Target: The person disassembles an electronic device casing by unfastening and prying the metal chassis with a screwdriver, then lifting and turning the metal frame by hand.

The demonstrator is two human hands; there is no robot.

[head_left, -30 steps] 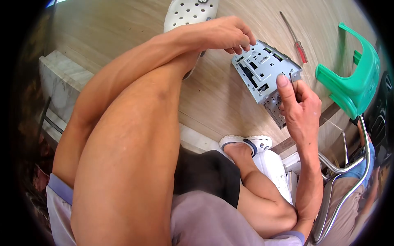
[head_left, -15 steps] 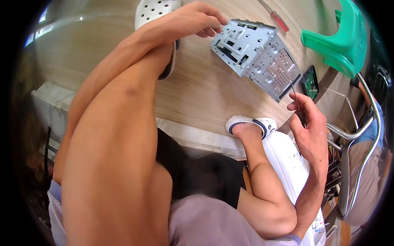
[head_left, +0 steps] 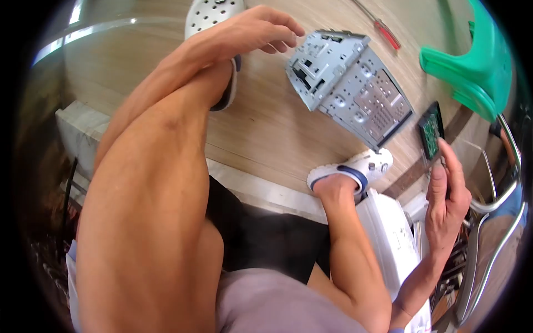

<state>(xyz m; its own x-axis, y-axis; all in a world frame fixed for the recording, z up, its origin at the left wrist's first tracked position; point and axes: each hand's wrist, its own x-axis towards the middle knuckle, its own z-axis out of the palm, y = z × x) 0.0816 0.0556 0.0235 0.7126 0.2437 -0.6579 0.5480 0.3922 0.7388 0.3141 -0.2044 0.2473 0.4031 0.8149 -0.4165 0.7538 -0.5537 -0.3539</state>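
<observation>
A grey metal device casing (head_left: 355,83), full of holes and slots, stands tilted on the floor. My left hand (head_left: 264,29) is just off its upper left corner, fingers loosely bent and apart, holding nothing. Lower right of the casing, my right hand (head_left: 448,191) has its thumb and fingers close together around a thin screwdriver. Its slim shaft shows only faintly, and the fingers hide its handle. The right fingertips are close to a dark panel with a green circuit board (head_left: 430,132), lying on the floor; I cannot tell whether they touch.
A red-handled screwdriver (head_left: 387,34) lies beyond the casing. At the right are a green plastic stool (head_left: 477,66) and a chair's metal frame (head_left: 491,205), with another person partly visible behind. A white box (head_left: 386,233) is beside my leg, and a pale stone ledge (head_left: 266,186) crosses below.
My right hand has moved down and right, away from the casing's lower edge and toward the circuit board. My left hand has drawn slightly back from the casing. The view has shifted a little.
</observation>
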